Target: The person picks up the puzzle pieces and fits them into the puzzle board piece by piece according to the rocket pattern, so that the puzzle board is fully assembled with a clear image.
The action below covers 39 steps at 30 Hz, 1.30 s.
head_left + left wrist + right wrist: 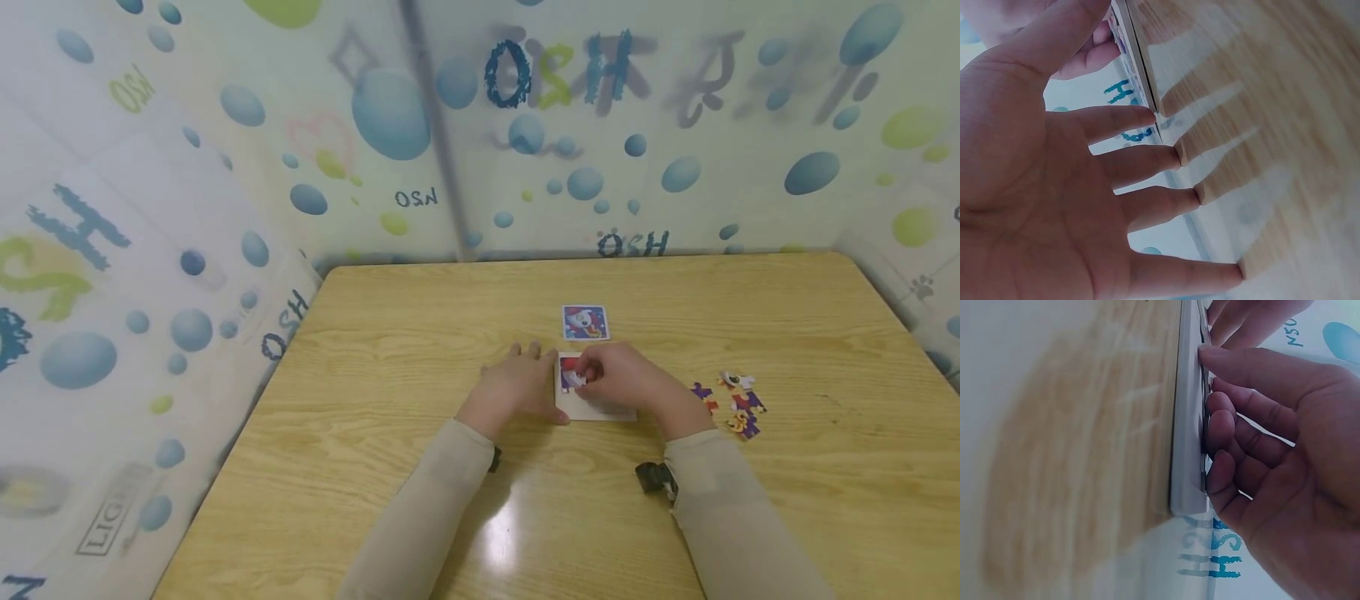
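A small white puzzle board [600, 410] lies flat on the table, with joined puzzle pieces [569, 375] at its upper left. My left hand [517, 383] is spread at the board's left edge, its thumb by the lower left corner. The left wrist view shows straight fingers [1147, 209] with their tips on the table. Over the board, my right hand [626, 379] pinches a puzzle piece against the surface with thumb and curled fingers. That piece is mostly hidden by the hand; in the right wrist view only thin edges show beneath the fingertips [1221, 428].
Just beyond the board lies a square picture card [586, 322] with a cartoon character. Several loose puzzle pieces [742, 404] are scattered right of the right wrist. The wooden table [405, 333] meets patterned walls at the back and left.
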Each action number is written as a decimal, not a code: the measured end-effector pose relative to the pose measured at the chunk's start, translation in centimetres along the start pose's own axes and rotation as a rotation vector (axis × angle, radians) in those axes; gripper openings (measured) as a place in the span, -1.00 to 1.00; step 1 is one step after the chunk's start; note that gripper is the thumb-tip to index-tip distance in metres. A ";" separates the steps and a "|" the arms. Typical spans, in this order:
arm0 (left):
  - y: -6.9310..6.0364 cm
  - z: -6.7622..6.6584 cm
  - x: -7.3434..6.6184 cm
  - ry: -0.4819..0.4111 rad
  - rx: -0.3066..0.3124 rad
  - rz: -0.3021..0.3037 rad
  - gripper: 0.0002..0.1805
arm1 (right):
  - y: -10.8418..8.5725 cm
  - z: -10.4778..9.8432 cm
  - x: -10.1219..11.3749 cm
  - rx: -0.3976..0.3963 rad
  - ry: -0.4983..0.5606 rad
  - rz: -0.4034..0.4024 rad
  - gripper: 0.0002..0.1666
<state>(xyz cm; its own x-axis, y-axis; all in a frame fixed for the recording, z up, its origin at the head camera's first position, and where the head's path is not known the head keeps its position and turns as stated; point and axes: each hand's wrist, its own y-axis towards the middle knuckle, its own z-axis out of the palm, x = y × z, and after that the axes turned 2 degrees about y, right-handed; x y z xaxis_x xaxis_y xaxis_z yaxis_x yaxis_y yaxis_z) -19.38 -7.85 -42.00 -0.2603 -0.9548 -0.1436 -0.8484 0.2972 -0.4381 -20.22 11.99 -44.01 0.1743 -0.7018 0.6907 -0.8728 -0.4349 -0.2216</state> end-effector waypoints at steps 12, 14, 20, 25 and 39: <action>0.0 0.1 0.1 0.005 -0.008 0.008 0.26 | 0.0 0.0 0.0 -0.007 -0.031 -0.020 -0.85; -0.1 0.0 0.0 0.006 -0.008 0.008 0.25 | 0.1 0.1 0.0 -0.002 -0.030 -0.010 -0.88; -0.1 -0.1 0.0 0.014 -0.006 0.008 0.25 | 0.3 0.2 -0.1 -0.003 -0.048 -0.011 -0.86; -0.1 -0.1 0.0 0.011 0.002 0.006 0.26 | 0.1 0.2 0.0 0.008 -0.044 0.001 -0.83; 0.0 -0.1 -0.2 0.010 0.007 -0.005 0.24 | -2.6 -4.1 1.0 -0.020 -0.032 -0.042 -0.68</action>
<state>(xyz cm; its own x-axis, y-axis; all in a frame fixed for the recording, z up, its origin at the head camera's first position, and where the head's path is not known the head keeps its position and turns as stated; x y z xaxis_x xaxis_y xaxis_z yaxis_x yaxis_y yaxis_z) -19.34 -7.66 -41.89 -0.2603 -0.9564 -0.1328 -0.8463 0.2922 -0.4454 -19.69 14.74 -39.88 0.2254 -0.7010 0.6766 -0.8733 -0.4532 -0.1787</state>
